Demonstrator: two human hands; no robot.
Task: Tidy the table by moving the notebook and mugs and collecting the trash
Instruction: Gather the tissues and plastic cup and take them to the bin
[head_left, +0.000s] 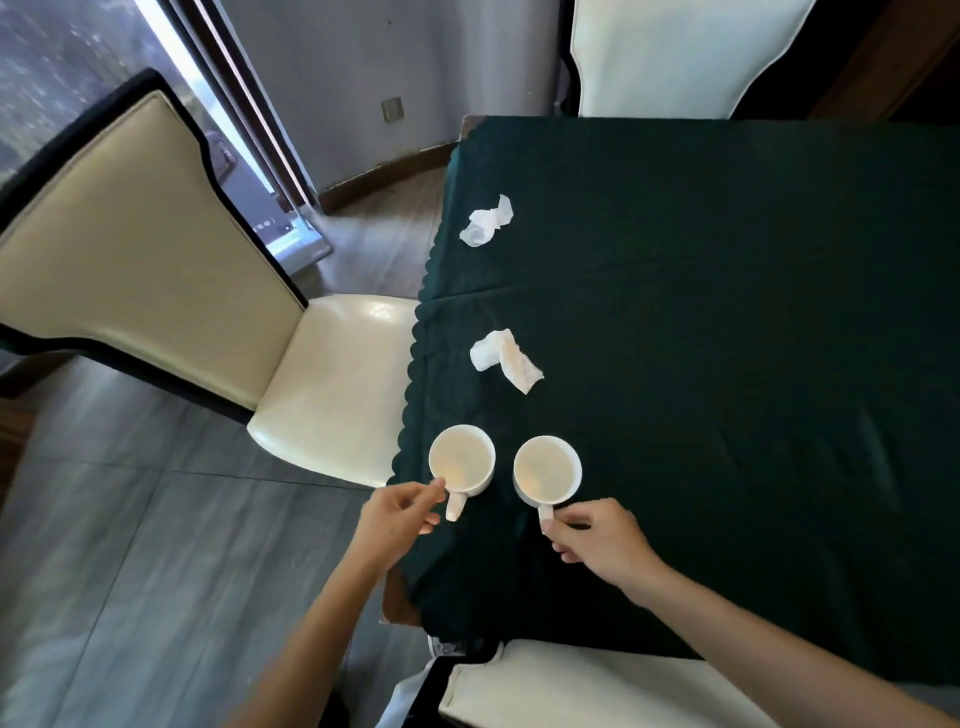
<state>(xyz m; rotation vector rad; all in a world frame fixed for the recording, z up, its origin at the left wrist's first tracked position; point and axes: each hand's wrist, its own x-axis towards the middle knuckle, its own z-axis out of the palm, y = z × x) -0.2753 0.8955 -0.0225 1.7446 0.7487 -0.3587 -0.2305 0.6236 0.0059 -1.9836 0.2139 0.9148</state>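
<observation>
Two white mugs stand side by side near the corner of a table draped in a dark green tablecloth (727, 312), handles pointing toward the person. The left hand (397, 512) has its fingers at the rim and handle of the left mug (461, 460); whether it grips is hard to tell. The right hand (597, 532) pinches the handle of the right mug (547, 470) between thumb and fingertips. Both mugs look empty. Farther along the cloth's scalloped edge lie two crumpled white tissues, the nearer tissue (506, 358) just beyond the mugs and the farther tissue (487, 221) well apart. A cream chair (156, 270) with dark trim stands at the table's left side.
</observation>
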